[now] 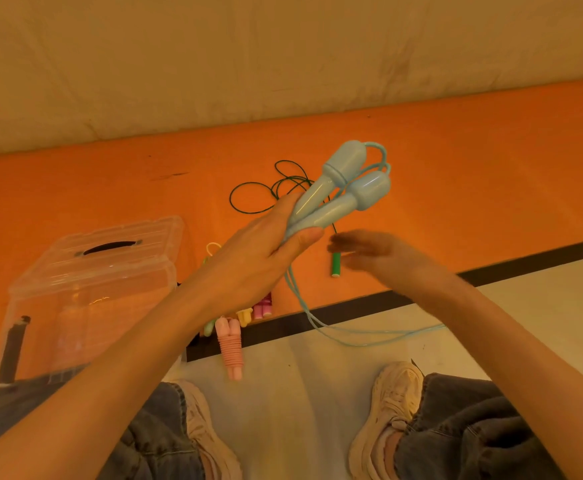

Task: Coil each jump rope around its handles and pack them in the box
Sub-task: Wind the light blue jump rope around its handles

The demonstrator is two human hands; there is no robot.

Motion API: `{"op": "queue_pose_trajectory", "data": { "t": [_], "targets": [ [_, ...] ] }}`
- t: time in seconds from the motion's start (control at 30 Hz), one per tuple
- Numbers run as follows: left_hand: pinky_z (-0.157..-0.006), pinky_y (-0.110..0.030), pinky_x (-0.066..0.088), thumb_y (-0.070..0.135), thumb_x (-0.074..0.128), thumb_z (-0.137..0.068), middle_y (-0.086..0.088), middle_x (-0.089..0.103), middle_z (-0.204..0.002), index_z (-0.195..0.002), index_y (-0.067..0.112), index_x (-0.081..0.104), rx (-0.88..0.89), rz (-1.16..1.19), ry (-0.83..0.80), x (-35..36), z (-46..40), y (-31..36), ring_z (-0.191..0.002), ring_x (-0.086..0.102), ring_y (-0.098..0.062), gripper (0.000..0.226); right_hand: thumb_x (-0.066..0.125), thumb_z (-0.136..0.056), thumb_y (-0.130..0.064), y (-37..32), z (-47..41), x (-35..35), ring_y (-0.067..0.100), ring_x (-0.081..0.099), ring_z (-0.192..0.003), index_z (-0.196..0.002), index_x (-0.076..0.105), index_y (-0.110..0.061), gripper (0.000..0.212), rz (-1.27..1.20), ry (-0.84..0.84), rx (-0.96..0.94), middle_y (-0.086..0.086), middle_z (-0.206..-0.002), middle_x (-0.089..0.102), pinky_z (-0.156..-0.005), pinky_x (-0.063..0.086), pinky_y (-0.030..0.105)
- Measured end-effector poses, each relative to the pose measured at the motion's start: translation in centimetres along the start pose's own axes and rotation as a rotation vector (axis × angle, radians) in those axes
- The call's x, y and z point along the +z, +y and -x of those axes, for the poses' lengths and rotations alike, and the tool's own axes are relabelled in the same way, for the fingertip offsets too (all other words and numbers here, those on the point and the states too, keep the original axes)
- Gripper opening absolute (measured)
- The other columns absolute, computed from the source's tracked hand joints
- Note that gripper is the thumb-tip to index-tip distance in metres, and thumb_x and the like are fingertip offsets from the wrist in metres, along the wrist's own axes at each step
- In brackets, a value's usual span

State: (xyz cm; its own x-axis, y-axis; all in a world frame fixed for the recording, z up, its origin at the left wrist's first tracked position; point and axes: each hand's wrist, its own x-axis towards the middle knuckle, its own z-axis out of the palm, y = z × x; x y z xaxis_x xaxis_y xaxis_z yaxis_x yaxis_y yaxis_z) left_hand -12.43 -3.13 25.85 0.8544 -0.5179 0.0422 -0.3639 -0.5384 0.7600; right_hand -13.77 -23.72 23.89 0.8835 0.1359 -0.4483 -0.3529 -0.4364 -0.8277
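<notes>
Left hand [258, 261] grips 2 blue handles [335, 188] together; right hand [376, 249] blurred, seemingly open, empty. Winding blue cord [321, 323] likely next.

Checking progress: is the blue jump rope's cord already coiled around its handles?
No, the blue cord hangs loose from the blue handles in the left hand, trailing across the floor.

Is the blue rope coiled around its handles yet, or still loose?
Still loose. The left hand holds both blue handles together; the blue cord trails down to the floor unwound.
</notes>
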Motion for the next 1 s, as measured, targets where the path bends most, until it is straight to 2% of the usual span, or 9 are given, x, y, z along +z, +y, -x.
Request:
{"op": "queue_pose_trajectory", "data": {
  "t": [0.1,0.17,0.27,0.4,0.53,0.67,0.77,0.9,1.0],
  "targets": [
    [-0.057,-0.028,0.036,0.05,0.042,-0.096,0.009,0.048,-0.074,-0.132,0.028,0.04,0.009,0.026,0.033,0.4,-0.1,0.2,-0.062,0.046,-0.007,0.042,0.063,-0.09,-0.015,0.0,0.9,2.5,-0.001,0.042,-0.129,-0.145,0.036,-0.023,0.061,0.074,-0.342,-0.064,-0.014,-0.138,0.049,-0.087,0.039,0.002],
    [-0.057,-0.034,0.04,0.051,0.043,-0.094,0.004,0.052,-0.078,-0.132,0.031,0.039,0.01,0.04,0.054,0.2,-0.1,0.0,-0.063,0.049,-0.01,0.043,0.067,-0.087,-0.022,0.0,1.1,3.3,-0.002,0.052,-0.12,-0.138,0.044,-0.026,0.056,0.042,-0.412,-0.068,-0.011,-0.13,0.059,-0.091,0.043,0.01],
    [-0.054,-0.035,0.039,0.051,0.046,-0.095,0.003,0.055,-0.079,-0.135,0.033,0.037,-0.022,-0.015,0.11,-0.4,0.0,-0.9,-0.059,0.051,-0.01,0.044,0.069,-0.086,-0.019,-0.5,1.7,2.8,0.011,0.067,-0.098,-0.114,0.057,-0.018,0.03,-0.027,-0.284,-0.095,0.003,-0.103,0.072,-0.086,0.05,0.019],
    [-0.052,-0.025,0.029,0.039,0.049,-0.097,0.012,0.052,-0.08,-0.138,0.03,0.036,-0.066,-0.167,0.158,-0.8,0.4,-2.1,-0.059,0.049,-0.001,0.043,0.071,-0.084,-0.016,-1.4,2.6,1.2,0.017,0.067,-0.08,-0.104,0.068,-0.015,0.02,0.077,-0.136,-0.228,0.003,-0.087,0.072,-0.071,0.055,0.022],
    [-0.053,-0.026,0.03,0.039,0.049,-0.097,0.014,0.049,-0.079,-0.141,0.028,0.035,-0.093,-0.221,0.104,-0.5,0.4,-2.9,-0.063,0.047,-0.001,0.048,0.075,-0.079,-0.027,-2.1,3.7,0.1,0.005,0.041,-0.053,-0.097,0.075,-0.027,0.018,0.21,-0.057,-0.352,-0.012,-0.062,0.06,-0.049,0.032,0.017],
    [-0.055,-0.031,0.039,0.04,0.05,-0.097,0.01,0.057,-0.08,-0.138,0.039,0.037,-0.097,-0.161,0.021,-0.4,0.3,-2.7,-0.061,0.052,-0.004,0.043,0.073,-0.081,-0.02,-3.0,4.0,-1.1,0.01,0.047,-0.057,-0.095,0.077,-0.022,0.015,0.161,0.0,-0.486,-0.003,-0.073,0.068,-0.053,0.034,0.019],
    [-0.072,-0.043,0.05,0.047,0.048,-0.093,0.008,0.064,-0.102,-0.134,0.053,0.037,-0.101,0.022,-0.039,-0.3,0.1,-2.4,-0.08,0.06,-0.014,0.043,0.072,-0.081,-0.013,-3.4,4.1,-2.0,0.006,0.061,-0.068,-0.094,0.076,-0.017,0.014,0.131,0.099,-0.54,-0.006,-0.077,0.072,-0.061,0.043,0.017],
    [-0.088,-0.05,0.048,0.06,0.044,-0.084,0.008,0.062,-0.122,-0.139,0.058,0.028,-0.116,0.061,-0.071,-0.2,0.0,-2.5,-0.1,0.062,-0.019,0.057,0.073,-0.08,-0.011,-3.7,4.4,-1.9,0.002,0.059,-0.064,-0.09,0.076,-0.017,0.012,0.126,0.13,-0.568,-0.007,-0.074,0.071,-0.058,0.039,0.012],
    [-0.099,-0.043,0.045,0.064,0.04,-0.08,0.019,0.052,-0.137,-0.145,0.053,0.023,-0.114,0.062,-0.137,0.1,0.2,-2.2,-0.116,0.055,-0.006,0.068,0.073,-0.081,-0.016,-3.7,4.2,-1.8,0.014,0.053,-0.058,-0.087,0.076,-0.022,0.01,0.124,0.159,-0.562,0.001,-0.069,0.068,-0.055,0.038,0.032]
  ]
}}
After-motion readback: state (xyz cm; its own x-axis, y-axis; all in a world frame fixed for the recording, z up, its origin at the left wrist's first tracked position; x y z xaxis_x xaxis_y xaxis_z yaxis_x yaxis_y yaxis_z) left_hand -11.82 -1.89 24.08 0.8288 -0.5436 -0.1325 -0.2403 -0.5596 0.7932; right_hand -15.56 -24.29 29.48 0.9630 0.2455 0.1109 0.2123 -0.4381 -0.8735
